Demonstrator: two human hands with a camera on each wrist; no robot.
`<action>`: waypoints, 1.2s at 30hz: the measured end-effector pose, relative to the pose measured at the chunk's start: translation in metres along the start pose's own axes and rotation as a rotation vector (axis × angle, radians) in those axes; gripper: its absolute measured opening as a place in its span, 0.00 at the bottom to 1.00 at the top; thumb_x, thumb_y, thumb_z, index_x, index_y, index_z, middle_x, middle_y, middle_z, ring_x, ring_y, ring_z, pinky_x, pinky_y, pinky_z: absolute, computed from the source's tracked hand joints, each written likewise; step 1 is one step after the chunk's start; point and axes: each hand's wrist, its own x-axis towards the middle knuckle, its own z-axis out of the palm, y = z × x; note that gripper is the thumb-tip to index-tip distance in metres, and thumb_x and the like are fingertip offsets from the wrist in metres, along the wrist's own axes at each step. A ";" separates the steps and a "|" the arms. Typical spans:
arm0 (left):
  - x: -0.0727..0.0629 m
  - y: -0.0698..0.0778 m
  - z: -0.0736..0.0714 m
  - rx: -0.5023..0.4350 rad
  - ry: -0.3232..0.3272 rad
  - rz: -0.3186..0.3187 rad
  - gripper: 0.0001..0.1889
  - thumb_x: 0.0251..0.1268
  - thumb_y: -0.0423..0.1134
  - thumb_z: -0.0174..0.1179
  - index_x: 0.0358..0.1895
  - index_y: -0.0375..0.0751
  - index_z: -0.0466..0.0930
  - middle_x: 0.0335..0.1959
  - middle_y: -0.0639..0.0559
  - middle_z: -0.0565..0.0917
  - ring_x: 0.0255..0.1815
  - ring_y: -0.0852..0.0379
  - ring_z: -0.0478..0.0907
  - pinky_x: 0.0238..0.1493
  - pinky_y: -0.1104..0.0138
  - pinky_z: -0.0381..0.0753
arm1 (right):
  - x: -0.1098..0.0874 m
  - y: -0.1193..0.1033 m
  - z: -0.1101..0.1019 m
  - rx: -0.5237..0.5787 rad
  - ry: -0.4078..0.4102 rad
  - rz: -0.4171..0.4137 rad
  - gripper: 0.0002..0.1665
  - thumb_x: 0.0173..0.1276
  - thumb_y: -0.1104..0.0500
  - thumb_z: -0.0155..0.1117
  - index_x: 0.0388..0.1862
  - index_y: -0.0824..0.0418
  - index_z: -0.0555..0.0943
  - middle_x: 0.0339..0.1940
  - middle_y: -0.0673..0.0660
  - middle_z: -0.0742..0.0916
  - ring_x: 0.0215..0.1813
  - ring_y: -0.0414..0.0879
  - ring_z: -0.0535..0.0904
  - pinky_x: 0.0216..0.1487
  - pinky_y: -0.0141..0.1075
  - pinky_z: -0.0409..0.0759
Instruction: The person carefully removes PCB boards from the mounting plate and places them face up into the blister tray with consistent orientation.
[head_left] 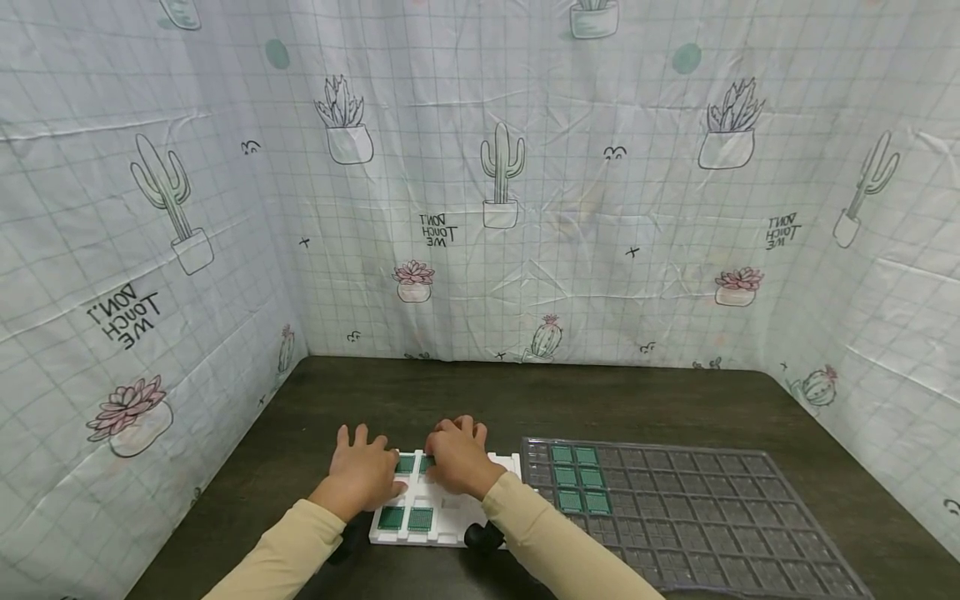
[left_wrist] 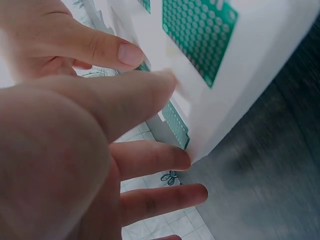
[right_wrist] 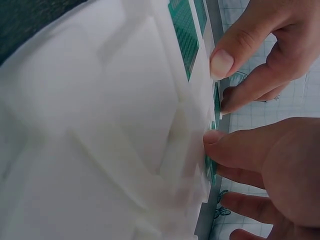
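My left hand (head_left: 362, 473) rests at the left side of a white slotted tray (head_left: 450, 527), its fingers spread. The thumb touches the tray between small green circuit boards (left_wrist: 200, 40). At the far row my right hand (head_left: 459, 458) bends over the tray; in the right wrist view its thumb and fingers pinch a green circuit board (right_wrist: 210, 169) at the tray's edge. Two more boards (head_left: 420, 519) lie in the near left slots, and another board (head_left: 405, 464) shows between the hands. The right hand hides part of the board it holds.
A clear plastic compartment tray (head_left: 690, 500) lies to the right, with several green boards (head_left: 591, 477) in its left columns. Black round objects (head_left: 483, 537) sit by the wrists. A patterned curtain (head_left: 525, 275) encloses the dark table (head_left: 480, 400).
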 end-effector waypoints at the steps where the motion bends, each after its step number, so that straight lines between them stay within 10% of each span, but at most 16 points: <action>1: 0.000 0.000 0.000 -0.001 -0.002 -0.001 0.29 0.60 0.60 0.63 0.58 0.45 0.81 0.63 0.43 0.77 0.70 0.31 0.62 0.70 0.33 0.54 | 0.000 0.000 0.000 0.003 -0.001 0.001 0.11 0.60 0.53 0.73 0.41 0.50 0.86 0.57 0.51 0.81 0.63 0.56 0.65 0.60 0.57 0.59; 36: -0.001 0.001 -0.002 0.021 -0.019 -0.009 0.29 0.61 0.60 0.62 0.58 0.45 0.81 0.62 0.43 0.78 0.71 0.32 0.62 0.70 0.34 0.55 | -0.017 0.011 -0.012 0.046 -0.007 -0.012 0.12 0.62 0.54 0.72 0.44 0.51 0.85 0.63 0.54 0.79 0.65 0.57 0.64 0.61 0.58 0.58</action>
